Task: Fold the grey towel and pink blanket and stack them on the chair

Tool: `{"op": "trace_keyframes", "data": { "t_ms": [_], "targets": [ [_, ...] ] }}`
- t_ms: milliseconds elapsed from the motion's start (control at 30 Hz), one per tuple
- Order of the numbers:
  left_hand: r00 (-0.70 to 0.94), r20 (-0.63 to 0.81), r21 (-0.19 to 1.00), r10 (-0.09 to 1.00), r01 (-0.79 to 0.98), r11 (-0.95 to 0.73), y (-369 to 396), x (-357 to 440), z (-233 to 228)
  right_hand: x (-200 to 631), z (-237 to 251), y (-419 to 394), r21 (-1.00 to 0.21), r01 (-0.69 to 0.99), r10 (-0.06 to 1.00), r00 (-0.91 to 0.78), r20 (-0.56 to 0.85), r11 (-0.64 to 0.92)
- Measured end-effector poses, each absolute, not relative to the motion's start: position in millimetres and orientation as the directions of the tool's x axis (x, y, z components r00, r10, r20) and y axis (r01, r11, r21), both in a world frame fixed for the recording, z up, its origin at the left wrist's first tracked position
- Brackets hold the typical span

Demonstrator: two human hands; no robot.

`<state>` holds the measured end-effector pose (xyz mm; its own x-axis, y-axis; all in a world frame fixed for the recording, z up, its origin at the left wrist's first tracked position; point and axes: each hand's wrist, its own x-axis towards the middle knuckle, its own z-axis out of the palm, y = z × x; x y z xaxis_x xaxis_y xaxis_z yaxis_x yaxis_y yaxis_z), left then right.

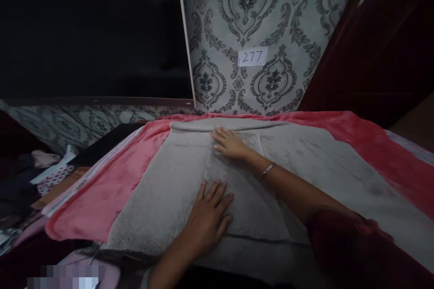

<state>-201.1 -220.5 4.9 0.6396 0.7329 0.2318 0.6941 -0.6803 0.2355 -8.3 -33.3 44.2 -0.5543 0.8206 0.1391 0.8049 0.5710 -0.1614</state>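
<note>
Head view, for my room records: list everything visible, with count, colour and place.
pink blanket: 1, pink-red, across the middle
grey cloth: 1, grey, on the pink blanket
screen: 1, black, upper left
wallpaper: 1, patterned grey, behind
label: 1, white, reading 277, on wallpaper
glossy panel: 1, dark red, upper right
flat slab: 1, black, left
wooden edge: 1, brown, left
dotted item: 1, white-red, far left
clutter: uncounted, dim, lower left
bracelet: 1, silvery, right wrist
sleeve: 1, dark red, right arm
left hand: 1, bare, lower centre
right hand: 1, bare, centre

Dim, cool light leaves the corners dark, a small glare spot shines on the black screen (91, 36), and wide-angle distortion stretches the edges.
</note>
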Motion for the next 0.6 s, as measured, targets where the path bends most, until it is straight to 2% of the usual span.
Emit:
{"op": "trace_keyframes", "data": {
  "t_ms": [133,267,367,467,600],
  "targets": [
    [0.608,0.287,0.225,0.74,0.708,-0.669,-227,-199,-4,-25,22,-35,-0.151,0.764,0.776,-0.629,0.043,0.627],
    [0.597,0.331,0.255,0.731,0.689,-0.678,-229,-200,-7,-26,24,-35,-0.155,0.794,0.8,-0.599,-0.029,0.588],
    [0.547,0.434,0.315,0.716,0.653,-0.689,-229,-205,-14,-32,32,-43,-0.202,0.816,0.819,-0.567,-0.091,0.542],
    [0.389,0.591,0.403,0.707,0.616,-0.676,-229,-212,-20,-39,29,-72,-0.245,0.766,0.778,-0.625,-0.064,0.595],
    [0.071,0.713,0.563,0.698,0.534,-0.63,-227,-219,-22,-43,16,-144,-0.284,0.6,0.631,-0.776,0.022,0.748]
  ]
}}
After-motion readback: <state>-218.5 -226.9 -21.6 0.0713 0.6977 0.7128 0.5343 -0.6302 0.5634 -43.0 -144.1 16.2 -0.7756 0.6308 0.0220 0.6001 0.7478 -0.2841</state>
